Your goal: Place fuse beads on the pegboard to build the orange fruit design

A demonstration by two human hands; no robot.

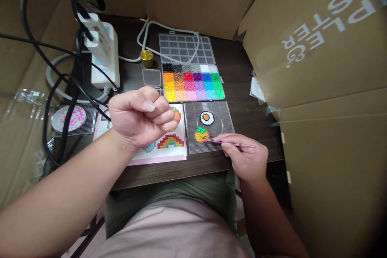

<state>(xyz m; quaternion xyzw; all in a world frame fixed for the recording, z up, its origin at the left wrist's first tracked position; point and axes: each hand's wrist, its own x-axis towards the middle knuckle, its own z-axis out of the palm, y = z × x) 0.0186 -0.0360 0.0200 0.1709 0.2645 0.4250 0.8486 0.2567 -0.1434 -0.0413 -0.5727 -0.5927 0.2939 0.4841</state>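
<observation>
My right hand (249, 157) pinches a pair of thin pink tweezers (236, 142). Their tip meets an orange bead figure with green leaves (201, 134), on a clear pegboard (217, 109). Just above that figure on the board lies a fried-egg bead design (207, 118), white with an orange middle and dark outline. My left hand (143, 117) is closed in a fist, raised in front of a printed pattern sheet (181, 149), and nothing sticks out of it. A rainbow pattern (171, 141) shows on the sheet; my fist hides part of the page.
Behind the pegboard stands a compartment box of coloured beads (193, 82), its clear lid (186, 48) folded back. A gold cup (146, 58) is nearby. To the left are a white dish of pink beads (69, 118), a power strip (105, 74) and looping black cables. Cardboard walls (320, 72) enclose the table.
</observation>
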